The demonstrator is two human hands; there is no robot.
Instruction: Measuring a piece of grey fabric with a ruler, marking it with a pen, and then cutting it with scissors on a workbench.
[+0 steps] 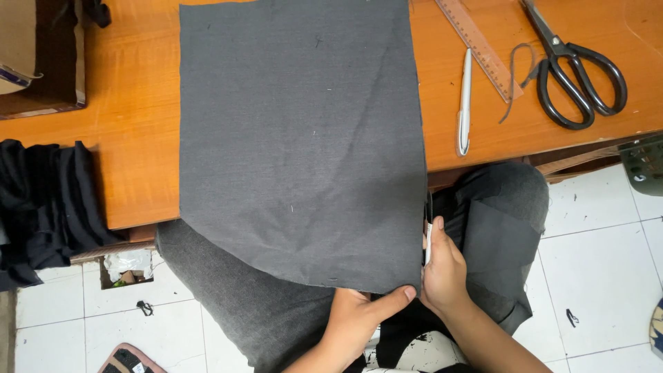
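Observation:
A large dark grey fabric piece [297,138] lies flat on the orange wooden table [131,138], and its lower part hangs over the front edge onto my lap. My left hand [356,321] pinches the fabric's lower right corner, thumb on top. My right hand [442,273] grips the right edge just above that corner with curled fingers. A thin white object [428,245] shows along those fingers; I cannot tell what it is.
A white pen [464,103], a ruler [480,45], black scissors [577,76] and a grey scrap strip [514,79] lie on the table's right. A cardboard box [38,59] sits far left, above black cloth [41,207]. Another grey piece [501,252] rests on my right knee.

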